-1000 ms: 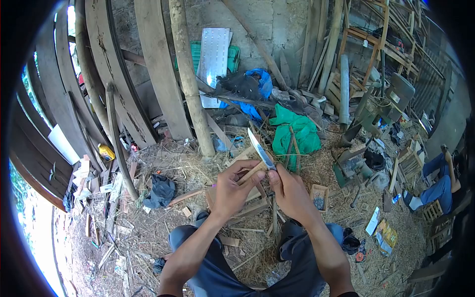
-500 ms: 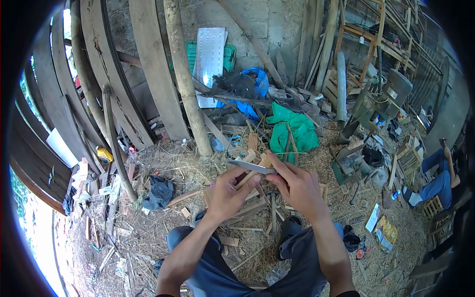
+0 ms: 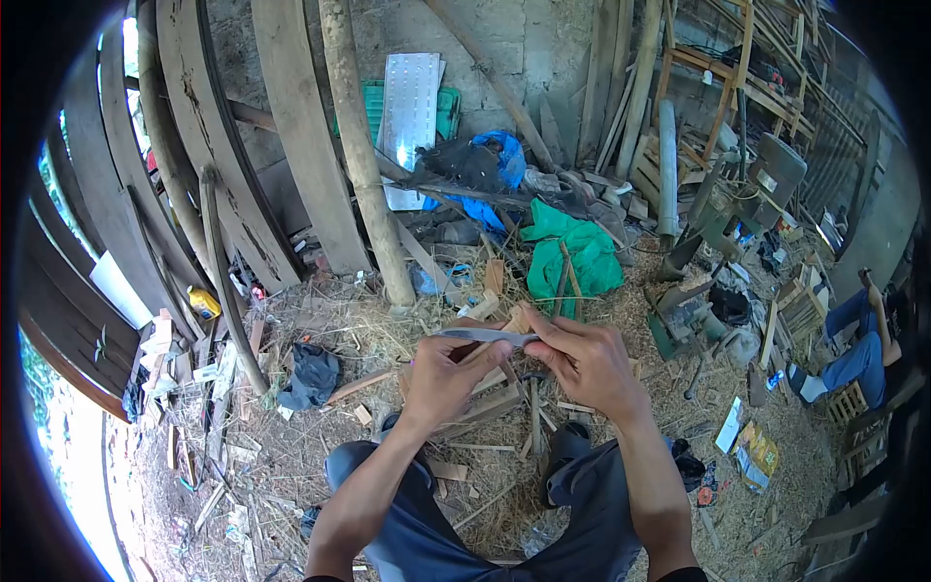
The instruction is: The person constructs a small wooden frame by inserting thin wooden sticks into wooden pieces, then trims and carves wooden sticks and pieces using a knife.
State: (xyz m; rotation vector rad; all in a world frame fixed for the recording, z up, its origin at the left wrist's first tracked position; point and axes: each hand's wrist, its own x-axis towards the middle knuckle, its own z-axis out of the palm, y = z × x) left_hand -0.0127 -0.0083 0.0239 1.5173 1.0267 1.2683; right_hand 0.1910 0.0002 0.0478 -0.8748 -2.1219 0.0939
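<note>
Above my lap, my right hand [image 3: 593,367] is closed on a knife. Its blade [image 3: 475,335] points left, and the handle is hidden in the fingers. My left hand [image 3: 444,381] grips a small pale piece of wood [image 3: 517,320], mostly covered by the hands and the blade. The left thumb rests against the blade near its middle. The blade lies across the wood, touching it. Below both hands, offcuts of wood [image 3: 495,407] lie on the ground between my feet.
Wood shavings and scraps cover the ground. A black plastic bag [image 3: 312,376] lies to the left, and a green sheet [image 3: 574,257] is ahead. Wooden poles and planks [image 3: 301,136] lean on the left. At far right, another person's legs [image 3: 853,364] are visible.
The blade has shifted slightly left and down and lies flatter. My left hand has turned, its thumb now against the blade. The right hand has lowered slightly.
</note>
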